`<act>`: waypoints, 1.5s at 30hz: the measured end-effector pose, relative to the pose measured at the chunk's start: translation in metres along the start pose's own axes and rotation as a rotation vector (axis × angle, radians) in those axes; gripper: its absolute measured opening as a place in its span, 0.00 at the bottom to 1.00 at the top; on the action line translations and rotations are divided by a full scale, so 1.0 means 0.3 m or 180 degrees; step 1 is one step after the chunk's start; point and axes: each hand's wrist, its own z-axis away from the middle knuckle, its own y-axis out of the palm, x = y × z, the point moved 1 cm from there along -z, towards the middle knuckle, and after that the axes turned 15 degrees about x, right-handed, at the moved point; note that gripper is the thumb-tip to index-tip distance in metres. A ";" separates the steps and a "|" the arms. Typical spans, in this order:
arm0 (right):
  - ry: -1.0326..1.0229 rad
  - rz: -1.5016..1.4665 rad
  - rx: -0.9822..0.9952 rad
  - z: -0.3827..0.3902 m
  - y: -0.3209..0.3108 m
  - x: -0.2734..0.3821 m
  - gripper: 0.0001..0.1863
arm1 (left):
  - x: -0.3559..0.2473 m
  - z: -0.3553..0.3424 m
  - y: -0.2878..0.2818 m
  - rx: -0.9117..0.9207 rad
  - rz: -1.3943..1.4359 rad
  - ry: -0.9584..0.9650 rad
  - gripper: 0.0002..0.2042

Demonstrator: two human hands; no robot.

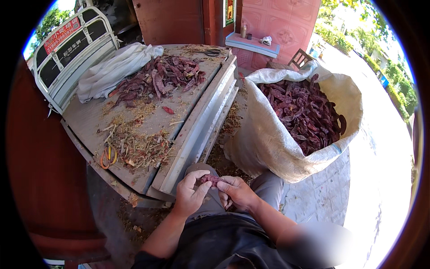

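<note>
Above my lap, a dark red dried chili pepper [209, 180] is pinched between the fingertips of both hands. My left hand [189, 193] grips its left end with thumb and fingers. On its right end close the thumb and fingers of my right hand [238, 193]. Ahead and to the left, a heap of dried chili peppers [163, 77] lies on a flat cart bed [148, 114]. At my right front stands a wide-mouthed woven sack [255, 139], holding many more dried peppers [302, 112].
Cut stems and seeds [139, 145] litter the near bed, beside scissors with orange and yellow handles [107, 158]. Farther back are dark scissors [211, 52] and a crumpled white sack [118, 69]. A metal rail [197, 130] edges the bed. A small shelf [253, 45] juts from the pink wall.
</note>
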 end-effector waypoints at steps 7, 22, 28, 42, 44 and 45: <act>-0.0052 0.0799 -0.0265 0.027 0.013 0.017 0.12 | 0.022 0.019 0.004 -0.0311 0.1151 -0.0256 0.15; -0.2107 0.5518 -0.3637 0.389 0.091 0.770 0.14 | 0.083 -0.473 -0.538 -0.0479 -0.2899 -0.0014 0.15; -0.1769 0.4796 -0.2657 0.451 0.099 0.493 0.07 | 0.162 -0.649 -0.526 -0.0120 -0.3665 -0.0758 0.17; -0.1153 0.3965 -0.1595 0.193 0.044 0.279 0.12 | -0.092 -0.391 -0.341 0.0210 -0.0615 -0.0020 0.06; -0.1374 0.3891 -0.1193 0.118 0.043 0.247 0.15 | -0.120 -0.295 -0.209 0.0583 0.0637 -0.0066 0.06; -0.1474 0.3845 -0.0987 0.083 0.042 0.232 0.17 | -0.132 -0.254 -0.145 0.0634 0.0994 -0.0054 0.05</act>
